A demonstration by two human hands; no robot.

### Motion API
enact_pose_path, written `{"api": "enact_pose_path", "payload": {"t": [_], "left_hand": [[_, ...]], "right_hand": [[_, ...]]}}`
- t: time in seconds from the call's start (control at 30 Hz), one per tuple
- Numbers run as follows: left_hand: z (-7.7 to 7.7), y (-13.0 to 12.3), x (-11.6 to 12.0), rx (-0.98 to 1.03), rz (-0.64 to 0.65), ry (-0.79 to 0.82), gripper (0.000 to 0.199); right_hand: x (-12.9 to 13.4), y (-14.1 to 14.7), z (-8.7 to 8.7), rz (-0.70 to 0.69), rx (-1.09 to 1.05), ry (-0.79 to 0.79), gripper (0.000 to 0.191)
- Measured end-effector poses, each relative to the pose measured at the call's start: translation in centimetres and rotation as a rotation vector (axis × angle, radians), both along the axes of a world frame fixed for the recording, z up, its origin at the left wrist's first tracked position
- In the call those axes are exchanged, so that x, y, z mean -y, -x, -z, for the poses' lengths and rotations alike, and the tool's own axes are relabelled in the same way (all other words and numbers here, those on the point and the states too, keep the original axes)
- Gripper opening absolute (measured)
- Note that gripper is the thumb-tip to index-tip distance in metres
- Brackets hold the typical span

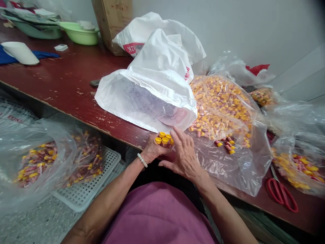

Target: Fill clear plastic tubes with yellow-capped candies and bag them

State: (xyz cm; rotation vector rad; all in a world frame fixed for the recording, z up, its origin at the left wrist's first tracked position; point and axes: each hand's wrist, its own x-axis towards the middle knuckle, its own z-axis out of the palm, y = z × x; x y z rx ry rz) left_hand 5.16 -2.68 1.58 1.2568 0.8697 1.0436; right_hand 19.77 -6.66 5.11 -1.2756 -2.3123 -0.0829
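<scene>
My left hand point(151, 149), with a beaded bracelet point(142, 160) at the wrist, is closed round a bunch of small yellow-capped tubes point(162, 139) held upright at the table's front edge. Only their yellow tops and a bit of reddish body show. Right beside them my right hand point(186, 157) is open, fingers spread and thumb apart; whether a fingertip touches the tubes I cannot tell. Just beyond, a white sack point(114, 88) lies with its mouth toward me, clear plastic inside. To its right a clear bag point(243, 166) bears a large heap of similar yellow-capped tubes point(220, 101).
Red-handled scissors point(281, 195) lie on the dark red table point(73, 79) at right, near another bag of tubes point(299, 166). Below left, a bag of tubes point(38, 166) stands by a white perforated crate point(83, 193). Green basins point(81, 35) and a carton point(111, 23) stand behind.
</scene>
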Motion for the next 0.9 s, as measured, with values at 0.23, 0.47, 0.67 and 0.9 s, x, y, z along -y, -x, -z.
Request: {"api": "enact_pose_path", "payload": {"t": [0.23, 0.47, 0.67, 0.9], "left_hand": [[0.3, 0.1, 3.4, 0.368, -0.028, 0.305, 0.033], [0.0, 4.7, 5.7, 0.378, -0.158, 0.37, 0.032], [-0.8, 20.0, 4.9, -0.003, -0.801, 0.273, 0.024], [0.7, 32.5, 5.0, -0.17, -1.224, 0.546, 0.021]], "right_hand": [[0.2, 2.1, 1.3, -0.269, 0.056, -0.02, 0.069], [0.0, 6.6, 1.9, -0.46, -0.041, 0.025, 0.081], [0.1, 6.4, 1.9, -0.381, -0.235, 0.217, 0.075], [0.9, 4.0, 2.8, -0.338, -0.43, 0.454, 0.042]]}}
